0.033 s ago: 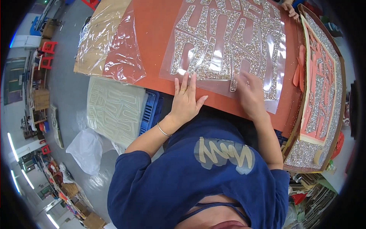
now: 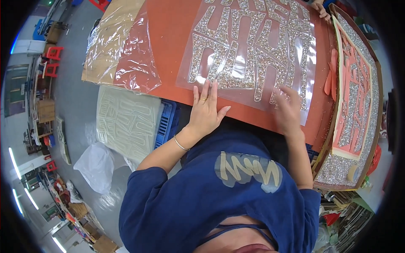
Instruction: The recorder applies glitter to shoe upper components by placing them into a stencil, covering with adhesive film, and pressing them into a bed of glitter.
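The person's left hand (image 2: 204, 111) lies flat, fingers stretched and thumb wide apart, and its fingertips rest on the near edge of a clear sheet (image 2: 241, 55), which carries many glittering shapes (image 2: 249, 80) and extends beyond both hands on the red table (image 2: 166, 38). The right hand (image 2: 289, 114) is blurred over the near right corner of this sheet; I cannot tell if its fingers grip anything. Further right from it stands a tray of silver glitter (image 2: 379, 122), and beyond it, near the tray, is another person's hand (image 2: 322, 12). To the left of the left hand lies a crinkled transparent film (image 2: 135, 55). Below both hands, the dark blue shirt (image 2: 190, 211) has a pale zigzag mark (image 2: 249, 168), which I cannot read as letters
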